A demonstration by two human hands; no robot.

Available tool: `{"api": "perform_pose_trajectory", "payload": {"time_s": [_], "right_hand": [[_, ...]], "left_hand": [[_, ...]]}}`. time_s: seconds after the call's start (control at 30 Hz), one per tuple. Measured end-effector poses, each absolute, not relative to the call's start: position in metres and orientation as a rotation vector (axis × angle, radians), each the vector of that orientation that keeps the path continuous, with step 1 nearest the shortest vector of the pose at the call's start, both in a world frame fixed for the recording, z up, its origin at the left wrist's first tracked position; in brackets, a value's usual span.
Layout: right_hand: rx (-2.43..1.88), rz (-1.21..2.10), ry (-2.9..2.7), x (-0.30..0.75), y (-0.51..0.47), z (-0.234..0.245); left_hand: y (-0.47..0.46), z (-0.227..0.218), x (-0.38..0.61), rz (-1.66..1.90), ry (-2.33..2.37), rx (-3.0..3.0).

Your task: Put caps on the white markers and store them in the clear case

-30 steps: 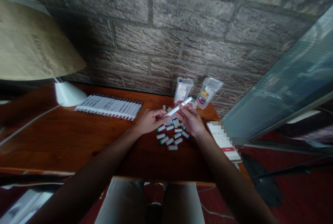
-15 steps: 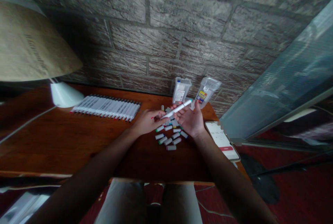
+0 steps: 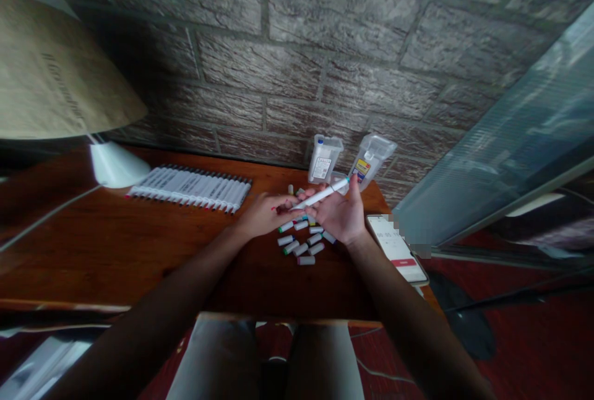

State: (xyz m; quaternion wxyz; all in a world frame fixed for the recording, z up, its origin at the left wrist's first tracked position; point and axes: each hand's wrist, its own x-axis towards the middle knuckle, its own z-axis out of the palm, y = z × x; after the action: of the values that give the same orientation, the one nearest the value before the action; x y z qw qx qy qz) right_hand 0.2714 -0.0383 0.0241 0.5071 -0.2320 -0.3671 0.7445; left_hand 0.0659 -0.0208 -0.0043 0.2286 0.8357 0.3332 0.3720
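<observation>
A white marker (image 3: 322, 194) with a teal end slants up to the right between my hands. My left hand (image 3: 263, 214) pinches its lower end. Palm up, my right hand (image 3: 344, 217) is open, its thumb spread away and its fingers under the marker's upper part; the fingers are partly hidden by it. Below and between the hands lie several loose marker caps (image 3: 305, 260), white with coloured ends, on the wooden table (image 3: 139, 251). To the left, a row of white markers (image 3: 190, 187) lies side by side.
Two clear plastic cases (image 3: 325, 158) stand near the stone wall (image 3: 297, 72), one holding a blue-ended marker. A phone (image 3: 396, 248) showing a timer lies at the right table edge. At left stands a lamp (image 3: 118, 168) with a wide shade and a cord.
The marker's upper end has shifted slightly to the right, close to my right thumb. Both hands stay in nearly the same place, and the view has tilted slightly.
</observation>
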Motion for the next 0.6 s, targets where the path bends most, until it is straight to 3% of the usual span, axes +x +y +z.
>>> {"api": "perform_pose_trajectory", "payload": {"time_s": [0.37, 0.6], "right_hand": [[-0.538, 1.564, -0.779, 0.287, -0.035, 0.029], [-0.322, 1.695, -0.661, 0.290, -0.034, 0.027]], "left_hand": [[-0.019, -0.007, 0.067, 1.038, 0.913, 2.289], [-0.018, -0.009, 0.067, 1.018, 0.934, 2.296]]}}
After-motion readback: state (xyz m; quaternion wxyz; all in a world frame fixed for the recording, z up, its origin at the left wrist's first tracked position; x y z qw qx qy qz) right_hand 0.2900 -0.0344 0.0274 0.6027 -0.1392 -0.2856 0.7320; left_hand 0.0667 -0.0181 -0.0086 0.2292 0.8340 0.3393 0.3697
